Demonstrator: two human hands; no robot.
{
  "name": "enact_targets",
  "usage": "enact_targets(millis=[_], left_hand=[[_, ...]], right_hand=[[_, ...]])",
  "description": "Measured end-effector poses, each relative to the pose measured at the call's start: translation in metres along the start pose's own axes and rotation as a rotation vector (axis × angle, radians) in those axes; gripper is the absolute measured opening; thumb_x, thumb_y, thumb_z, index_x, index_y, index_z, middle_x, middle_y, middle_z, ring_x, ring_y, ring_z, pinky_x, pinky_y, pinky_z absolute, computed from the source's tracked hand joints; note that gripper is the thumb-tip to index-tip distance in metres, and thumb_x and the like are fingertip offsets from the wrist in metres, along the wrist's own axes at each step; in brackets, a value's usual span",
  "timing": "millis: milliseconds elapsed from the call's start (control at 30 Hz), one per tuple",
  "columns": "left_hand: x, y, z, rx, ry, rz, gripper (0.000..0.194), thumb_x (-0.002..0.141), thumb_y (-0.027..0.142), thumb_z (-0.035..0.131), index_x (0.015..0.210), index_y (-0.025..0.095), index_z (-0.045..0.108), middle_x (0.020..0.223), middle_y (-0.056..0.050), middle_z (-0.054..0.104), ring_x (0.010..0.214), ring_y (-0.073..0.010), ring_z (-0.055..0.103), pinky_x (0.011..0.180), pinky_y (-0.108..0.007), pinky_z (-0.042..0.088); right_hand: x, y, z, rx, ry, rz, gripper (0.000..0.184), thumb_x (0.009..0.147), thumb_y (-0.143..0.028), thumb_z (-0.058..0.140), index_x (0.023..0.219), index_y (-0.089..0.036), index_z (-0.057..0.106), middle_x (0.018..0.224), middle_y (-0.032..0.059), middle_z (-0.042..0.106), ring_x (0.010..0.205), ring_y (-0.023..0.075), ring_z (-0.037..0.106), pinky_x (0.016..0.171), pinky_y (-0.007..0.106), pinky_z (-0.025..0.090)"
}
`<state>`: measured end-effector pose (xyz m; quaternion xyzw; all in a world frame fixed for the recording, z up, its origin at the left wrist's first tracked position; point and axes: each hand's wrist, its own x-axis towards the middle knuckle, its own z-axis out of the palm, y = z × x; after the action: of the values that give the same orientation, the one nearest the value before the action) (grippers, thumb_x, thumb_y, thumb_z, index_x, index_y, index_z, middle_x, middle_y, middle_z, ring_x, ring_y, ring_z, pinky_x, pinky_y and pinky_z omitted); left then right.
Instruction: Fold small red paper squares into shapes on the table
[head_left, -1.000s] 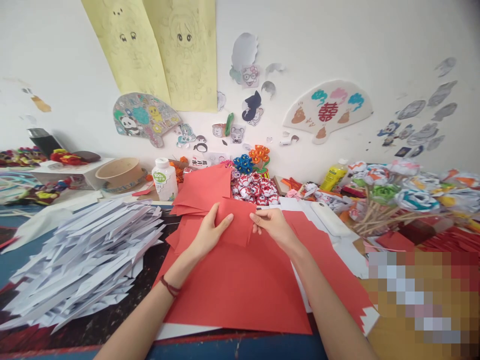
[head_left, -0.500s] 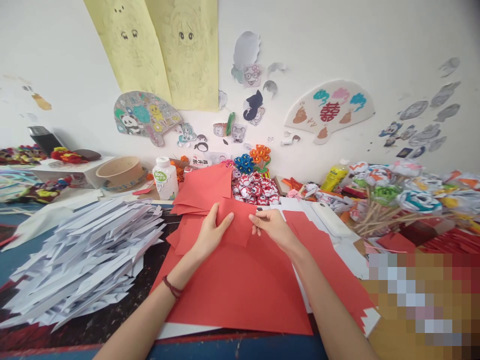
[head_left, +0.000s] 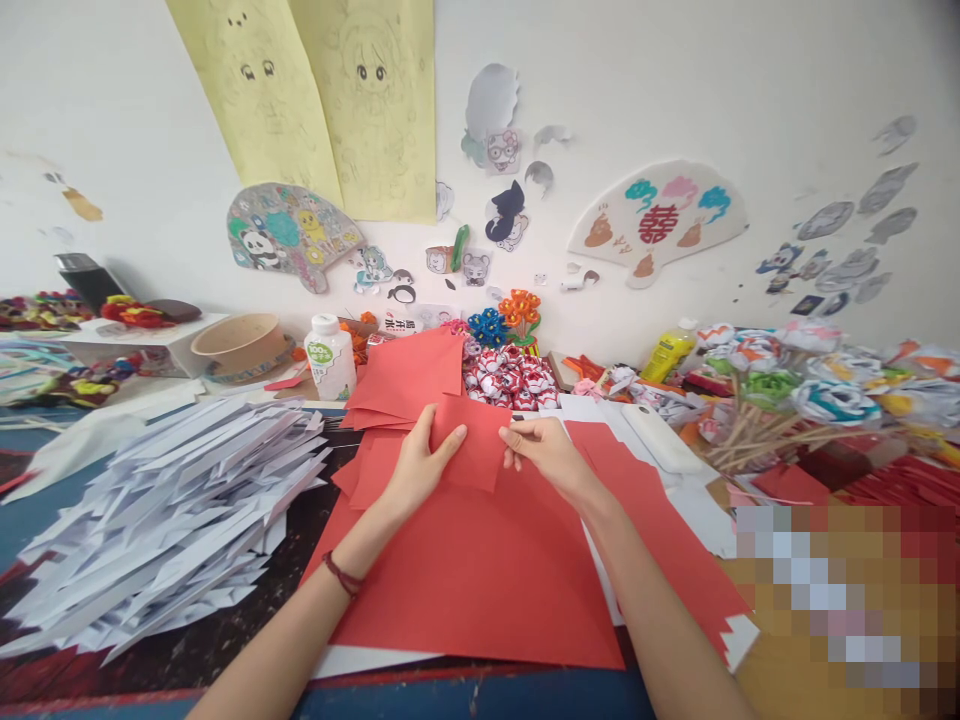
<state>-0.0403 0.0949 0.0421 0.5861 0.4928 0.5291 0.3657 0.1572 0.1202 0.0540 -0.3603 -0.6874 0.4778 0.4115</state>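
Between my two hands is a small piece of red paper (head_left: 475, 445). My left hand (head_left: 421, 458) grips its left side, with the thumb lying on the face and the fingers behind. At the right edge, my right hand (head_left: 546, 450) pinches the paper between thumb and forefinger. Below them lies a large red sheet (head_left: 480, 580), flat on the table. Smaller red pieces (head_left: 375, 470) rest partly beneath my left hand, and a stack of red squares (head_left: 412, 370) stands just behind it.
Folded white paper strips (head_left: 172, 510) form a large pile on the left. More red sheets (head_left: 652, 520) lie on the right. At the back stand a white bottle (head_left: 330, 360), red-and-white paper flowers (head_left: 510, 380) and a yellow bottle (head_left: 667, 352). Stemmed paper flowers (head_left: 832, 400) crowd the far right.
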Motion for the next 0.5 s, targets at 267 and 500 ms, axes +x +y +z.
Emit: enact_targets(millis=[267,500], left_hand=[[0.0007,0.0018,-0.0012,-0.034,-0.009,-0.017,0.042,0.081,0.049,0.061,0.109,0.019,0.055,0.110,-0.009,0.066,0.099,-0.0244,0.063,0.083,-0.034,0.051],[0.0008,0.0020,-0.0017,0.037,-0.011,0.003,0.042,0.082,0.048,0.059,0.111,0.018,0.053,0.108,-0.009,0.065,0.100,-0.0251,0.062,0.083,-0.035,0.051]], right_hand=[[0.0007,-0.0023,-0.0006,0.031,0.021,-0.009,0.046,0.083,-0.054,0.058,0.058,-0.017,0.066,0.055,0.0029,0.064,0.049,0.0121,0.051,0.053,0.025,0.040],[0.0004,-0.0020,-0.0005,0.011,0.011,-0.021,0.045,0.086,-0.050,0.056,0.057,-0.017,0.064,0.055,0.0023,0.063,0.049,0.0117,0.051,0.054,0.024,0.040]])
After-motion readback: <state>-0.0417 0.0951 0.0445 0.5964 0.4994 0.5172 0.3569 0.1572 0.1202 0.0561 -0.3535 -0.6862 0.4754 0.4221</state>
